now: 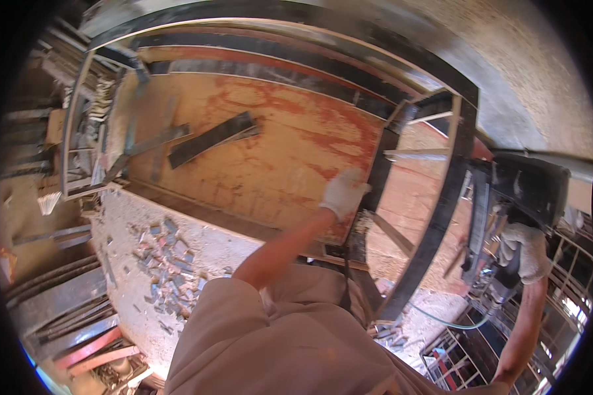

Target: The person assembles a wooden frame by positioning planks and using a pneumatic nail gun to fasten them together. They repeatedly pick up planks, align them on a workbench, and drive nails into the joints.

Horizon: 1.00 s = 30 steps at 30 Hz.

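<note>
My right hand, in a pale work glove, grips the handle of a black nail gun at the right. A thin pale-green air hose runs from the base of its handle. My left hand, also gloved, is over the near right part of a reddish-brown wooden panel, beside a dark crosspiece. Its fingers are blurred, so their grip is unclear. A large frame of dark-faced wood strips surrounds the panel. Loose dark strips lie on the panel.
Many small wood offcuts litter the dusty floor at the near left. Stacked boards and timber stand along the left side. A concrete wall rises at the far right. Metal racks stand at the right, close to my arm.
</note>
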Available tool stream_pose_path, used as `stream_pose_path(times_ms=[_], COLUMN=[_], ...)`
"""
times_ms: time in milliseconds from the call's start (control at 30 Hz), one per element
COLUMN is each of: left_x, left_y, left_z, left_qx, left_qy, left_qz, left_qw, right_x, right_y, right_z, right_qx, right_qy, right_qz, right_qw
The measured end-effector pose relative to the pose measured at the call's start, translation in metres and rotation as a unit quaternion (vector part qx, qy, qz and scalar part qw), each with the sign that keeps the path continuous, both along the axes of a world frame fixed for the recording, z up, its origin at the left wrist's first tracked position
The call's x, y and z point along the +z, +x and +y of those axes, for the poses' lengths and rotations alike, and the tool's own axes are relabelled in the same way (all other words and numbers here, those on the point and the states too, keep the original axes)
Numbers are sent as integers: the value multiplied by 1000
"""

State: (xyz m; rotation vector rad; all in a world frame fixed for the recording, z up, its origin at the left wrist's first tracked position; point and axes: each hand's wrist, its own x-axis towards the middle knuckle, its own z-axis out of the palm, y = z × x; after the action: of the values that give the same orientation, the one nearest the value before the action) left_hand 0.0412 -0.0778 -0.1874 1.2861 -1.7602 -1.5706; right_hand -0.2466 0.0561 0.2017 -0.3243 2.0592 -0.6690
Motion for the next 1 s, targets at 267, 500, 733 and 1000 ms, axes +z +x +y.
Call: stream_pose_path(times_ms=[267, 500, 733, 1000], left_x=[-29, 11, 158, 152], left_y=[234, 241, 215, 106], left_z=[-215, -291, -326, -313], left_qx=[-26, -184, -101, -156], left_qy=[-397, -251, -145, -33], left_qz=[-476, -411, 75, 347], left_qw=[785, 857, 981, 924], right_x=[4, 16, 8, -2], right_y=[28, 83, 109, 106], right_z=[-17, -42, -54, -37], right_qx=[-2, -88, -130, -154], right_qy=[15, 28, 12, -27], right_qz=[34, 46, 42, 71], right_qw=[999, 995, 991, 985])
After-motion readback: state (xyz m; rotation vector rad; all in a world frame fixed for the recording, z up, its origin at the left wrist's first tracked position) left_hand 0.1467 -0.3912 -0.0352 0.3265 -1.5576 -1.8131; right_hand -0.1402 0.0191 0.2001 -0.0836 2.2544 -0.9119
